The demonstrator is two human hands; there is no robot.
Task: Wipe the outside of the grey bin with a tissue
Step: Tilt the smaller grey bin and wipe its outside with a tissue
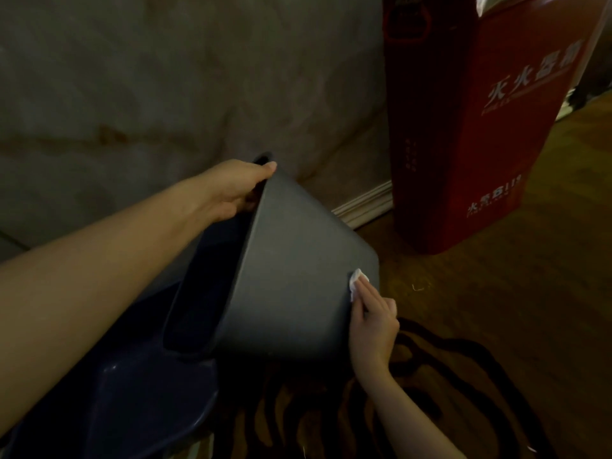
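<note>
White writing on red box (480,134)

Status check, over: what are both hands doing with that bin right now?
Left hand grips grey bin rim, bin tilted. Right hand presses tissue on outer wall near base. Nothing in the way.

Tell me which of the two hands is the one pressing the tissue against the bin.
The right hand presses the white tissue against the grey bin near its base; the left hand only grips the rim.
</note>
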